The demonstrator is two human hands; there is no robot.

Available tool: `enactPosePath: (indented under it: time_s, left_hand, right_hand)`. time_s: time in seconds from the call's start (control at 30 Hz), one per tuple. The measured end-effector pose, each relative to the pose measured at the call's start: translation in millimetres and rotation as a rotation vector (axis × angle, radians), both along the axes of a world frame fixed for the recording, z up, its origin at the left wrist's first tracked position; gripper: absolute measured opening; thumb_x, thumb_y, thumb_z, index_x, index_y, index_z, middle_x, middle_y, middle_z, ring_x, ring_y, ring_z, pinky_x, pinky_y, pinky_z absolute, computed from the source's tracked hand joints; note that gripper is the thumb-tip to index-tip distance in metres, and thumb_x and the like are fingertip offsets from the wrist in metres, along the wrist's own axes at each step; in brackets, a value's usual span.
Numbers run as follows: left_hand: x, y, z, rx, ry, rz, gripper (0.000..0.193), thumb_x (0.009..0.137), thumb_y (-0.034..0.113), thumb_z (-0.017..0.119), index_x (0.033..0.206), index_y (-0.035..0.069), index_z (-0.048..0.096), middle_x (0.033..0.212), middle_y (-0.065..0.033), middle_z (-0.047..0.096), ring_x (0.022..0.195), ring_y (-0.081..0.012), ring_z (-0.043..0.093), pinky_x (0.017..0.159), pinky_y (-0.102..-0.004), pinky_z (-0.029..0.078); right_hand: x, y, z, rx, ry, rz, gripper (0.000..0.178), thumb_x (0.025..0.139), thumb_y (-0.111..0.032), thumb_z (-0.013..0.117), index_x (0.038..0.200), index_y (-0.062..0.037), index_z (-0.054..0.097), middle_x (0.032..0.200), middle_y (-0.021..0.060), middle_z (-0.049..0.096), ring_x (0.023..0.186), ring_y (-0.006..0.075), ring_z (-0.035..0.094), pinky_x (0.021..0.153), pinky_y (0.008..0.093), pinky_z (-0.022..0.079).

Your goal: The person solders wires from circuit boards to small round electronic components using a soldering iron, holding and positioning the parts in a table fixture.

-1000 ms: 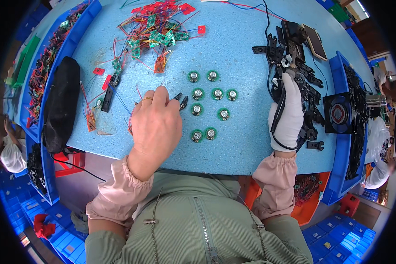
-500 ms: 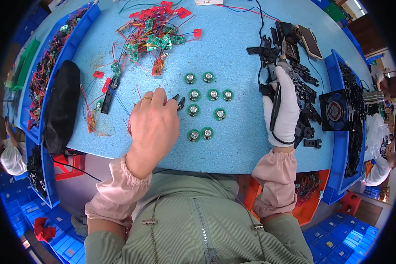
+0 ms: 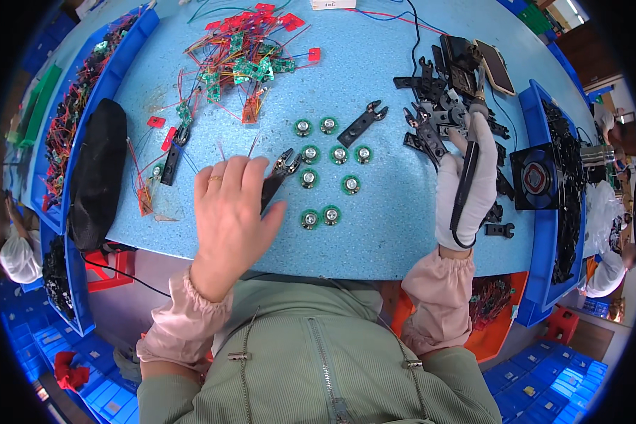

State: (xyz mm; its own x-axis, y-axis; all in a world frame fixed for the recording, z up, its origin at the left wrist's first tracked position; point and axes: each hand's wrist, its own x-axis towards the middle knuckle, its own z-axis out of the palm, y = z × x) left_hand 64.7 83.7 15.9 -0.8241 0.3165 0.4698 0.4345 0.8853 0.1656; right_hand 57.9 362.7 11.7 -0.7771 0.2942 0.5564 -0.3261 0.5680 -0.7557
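A person works at a speckled blue table (image 3: 385,240), seen from above. The bare left hand (image 3: 226,212) lies palm down at left of centre, its four fingers straight and close together, the thumb held well out to the side. In the gap between thumb and forefinger lies a black clip (image 3: 274,181), partly hidden, its forked end pointing away from the person; whether the fingers touch it cannot be told. Just right of this clip, nine green-rimmed discs (image 3: 339,155) lie in loose rows.

The right hand (image 3: 480,187), in a white glove, has its fingers closed around a soldering iron (image 3: 465,185), whose metal tip points away from the person. A pile of black parts (image 3: 425,134) lies just beyond and beside those fingers. A second clip (image 3: 362,124) lies between the hands, apart from both. Wired circuit boards (image 3: 251,69) are heaped beyond the left hand.
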Motion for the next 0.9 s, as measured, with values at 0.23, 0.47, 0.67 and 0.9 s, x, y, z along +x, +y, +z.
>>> enactPosePath:
  time_s: [0.23,0.47,0.67,0.9]
  left_hand:
    - [3,-67,-24,-0.087,-0.019,0.122,0.053,0.075,0.021,0.080,0.121,0.006,0.058,0.107,-0.0103,0.061,0.091,-0.0296,0.061,0.084,-0.0380,0.047]
    - [-8,-124,-22,-0.206,0.114,0.325,0.055,0.080,0.024,0.079,0.127,0.005,0.057,0.117,-0.0130,0.061,0.100,-0.0307,0.061,0.089,-0.0387,0.047]
    - [20,-23,64,1.421,-0.558,-0.386,0.054,0.098,0.039,0.061,0.137,0.002,0.055,0.132,-0.0157,0.057,0.118,-0.0280,0.058,0.091,-0.0397,0.049]
    - [7,-15,58,1.421,-0.478,-0.376,0.052,0.096,0.036,0.062,0.135,0.002,0.056,0.129,-0.0151,0.059,0.114,-0.0273,0.059,0.089,-0.0392,0.049]
  right_hand:
    - [12,-28,-2,-0.131,-0.022,0.121,0.077,0.079,0.021,0.051,0.150,-0.0088,0.047,0.145,0.0160,0.056,0.115,0.0267,0.067,0.088,0.0282,0.053]
    - [9,-61,-1,-0.298,-0.053,0.276,0.072,0.079,0.022,0.049,0.145,-0.0067,0.053,0.139,0.0102,0.059,0.111,0.0255,0.067,0.091,0.0324,0.053]
    - [-10,-74,-16,-0.247,-0.103,0.334,0.075,0.080,0.020,0.051,0.150,-0.0060,0.045,0.143,0.0155,0.056,0.113,0.0273,0.067,0.087,0.0293,0.053]
    - [-19,-70,-10,-0.240,-0.023,0.134,0.073,0.077,0.019,0.053,0.146,-0.0071,0.050,0.138,0.0134,0.060,0.106,0.0273,0.070,0.081,0.0301,0.055]
